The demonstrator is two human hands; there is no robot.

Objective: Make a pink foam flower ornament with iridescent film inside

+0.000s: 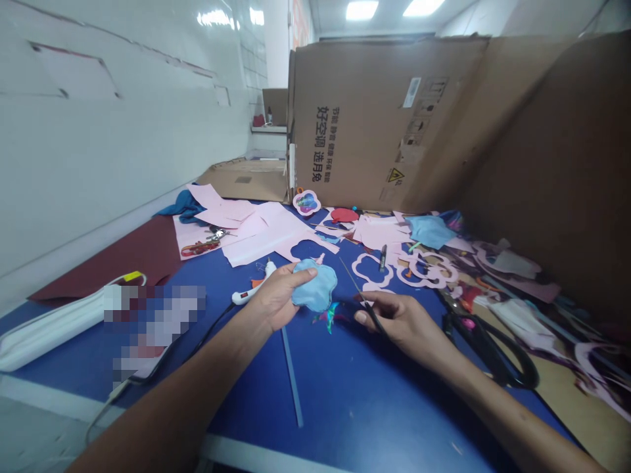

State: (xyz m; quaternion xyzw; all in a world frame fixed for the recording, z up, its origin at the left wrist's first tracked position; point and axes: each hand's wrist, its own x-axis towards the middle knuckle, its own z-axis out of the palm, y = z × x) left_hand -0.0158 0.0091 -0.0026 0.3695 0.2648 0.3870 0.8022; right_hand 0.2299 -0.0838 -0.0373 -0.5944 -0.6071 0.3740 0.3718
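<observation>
White wall (98,144) on the left — ceiling lights (362,9) above, cardboard sheets (394,125) behind the blue table (345,407).

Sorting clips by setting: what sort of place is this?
Probably a makeshift craft workbench: pink cut sheets litter the blue table, black scissors lie nearby, the left hand pinches a blue felt shape, the right hand a thin dark tool.

A craft room, blue flat surface (345,394) full of cut pink paper sheets (266,230), big black scissors (493,348), tall brown cardboard walls (374,118), white glue gun (254,289)
</observation>
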